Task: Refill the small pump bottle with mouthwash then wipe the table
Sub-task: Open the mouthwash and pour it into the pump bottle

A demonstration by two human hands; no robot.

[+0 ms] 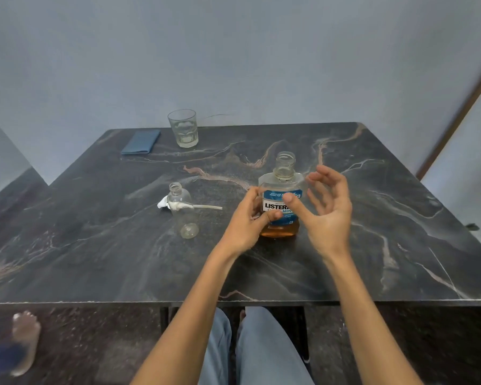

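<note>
Two hands: left [249, 220] gripping flat-sided mouthwash bottle [281, 201], right [329, 207] loose-fingered beside.

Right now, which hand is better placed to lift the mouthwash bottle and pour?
Left, probably. The left hand already touches the mouthwash bottle at its label, while the right hand hovers open beside it. Right could then steady the small pump bottle.

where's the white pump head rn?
In the head view, the white pump head lies on the dark marble table, left of centre, directly behind the small clear uncapped bottle, its tube pointing right toward the amber mouthwash bottle.
</note>
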